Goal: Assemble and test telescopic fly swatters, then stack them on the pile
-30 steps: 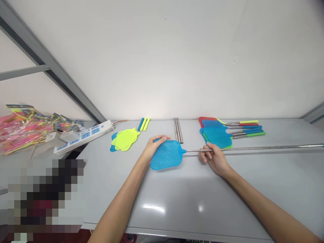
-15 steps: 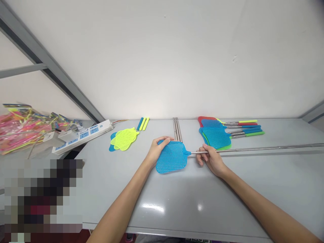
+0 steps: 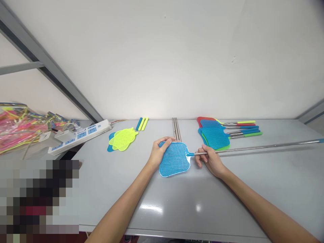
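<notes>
A blue fly swatter [image 3: 174,159] lies crosswise before me, its metal rod stretched far to the right with a blue grip at the end. My left hand [image 3: 162,152] pinches the upper left edge of its mesh head between thumb and fingers. Close to the neck, my right hand [image 3: 209,159] has thumb and fingers closed around the thin rod. Behind the head lie several bare metal rods [image 3: 177,129], side by side. Beyond my right hand rests a stack of swatters [image 3: 215,138] in red, blue, green and yellow, with matching grips.
Loose yellow swatter heads [image 3: 123,139] overlap a blue one [image 3: 110,147] at the left. Near them are yellow and blue grips [image 3: 142,124]. A white power strip [image 3: 83,135] with plugs borders a heap of bagged pink and yellow items [image 3: 25,126]. A wall backs the table.
The mesh head has tilted and now catches the light, and the swatter has shifted slightly right. The blue grip at the rod's far end has come into view. Both hands keep their hold.
</notes>
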A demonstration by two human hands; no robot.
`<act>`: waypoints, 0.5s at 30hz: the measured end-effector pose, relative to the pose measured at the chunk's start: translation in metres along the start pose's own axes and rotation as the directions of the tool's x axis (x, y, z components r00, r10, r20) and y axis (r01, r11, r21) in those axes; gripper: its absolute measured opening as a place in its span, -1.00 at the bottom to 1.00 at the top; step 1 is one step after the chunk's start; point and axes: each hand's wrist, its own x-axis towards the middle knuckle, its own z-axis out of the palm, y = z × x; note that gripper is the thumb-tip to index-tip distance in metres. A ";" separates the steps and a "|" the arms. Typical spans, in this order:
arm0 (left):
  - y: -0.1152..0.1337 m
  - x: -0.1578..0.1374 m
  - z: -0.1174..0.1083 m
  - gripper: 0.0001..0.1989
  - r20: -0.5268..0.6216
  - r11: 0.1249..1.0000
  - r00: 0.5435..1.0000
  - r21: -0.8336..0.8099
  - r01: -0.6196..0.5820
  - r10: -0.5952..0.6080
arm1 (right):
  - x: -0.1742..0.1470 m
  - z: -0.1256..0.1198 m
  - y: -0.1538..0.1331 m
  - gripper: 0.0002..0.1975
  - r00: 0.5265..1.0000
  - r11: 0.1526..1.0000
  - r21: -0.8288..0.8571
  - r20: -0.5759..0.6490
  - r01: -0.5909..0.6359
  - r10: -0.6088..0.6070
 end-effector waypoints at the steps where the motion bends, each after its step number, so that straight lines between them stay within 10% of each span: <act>1: 0.000 0.000 0.000 -0.71 0.000 1.000 1.000 -0.001 -0.002 0.002 | 0.000 0.000 0.000 -0.54 1.000 1.000 0.005 0.001 -0.003 0.003; 15: -0.001 -0.002 0.001 -0.72 0.028 1.000 1.000 -0.002 0.012 -0.012 | -0.003 0.003 0.004 -0.52 1.000 0.999 0.048 0.021 -0.007 0.006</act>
